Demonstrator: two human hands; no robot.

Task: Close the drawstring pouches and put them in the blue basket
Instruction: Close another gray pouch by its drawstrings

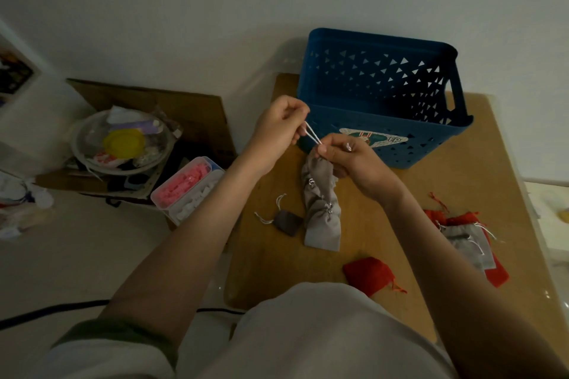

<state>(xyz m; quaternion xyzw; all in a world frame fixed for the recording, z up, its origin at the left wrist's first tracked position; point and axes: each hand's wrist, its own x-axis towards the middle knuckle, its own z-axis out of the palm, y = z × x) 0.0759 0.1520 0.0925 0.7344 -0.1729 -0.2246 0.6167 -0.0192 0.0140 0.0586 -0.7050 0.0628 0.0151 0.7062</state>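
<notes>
A long grey drawstring pouch (321,206) hangs over the wooden table (437,191), its bottom end lying on the wood. My right hand (354,160) grips its gathered neck. My left hand (277,129) pinches the white drawstring (312,133) and holds it taut, up and to the left. Right behind both hands stands the blue basket (381,95); its inside looks dark. On the table also lie a small dark grey pouch (288,222), a red pouch (368,274), and at the right a grey pouch (472,244) on top of red ones (495,277).
On the floor to the left are a cardboard sheet (172,111), a clear bowl of clutter with a yellow lid (123,143), and a plastic box with pink contents (187,188). A black cable (46,312) crosses the floor. A white wall is behind the basket.
</notes>
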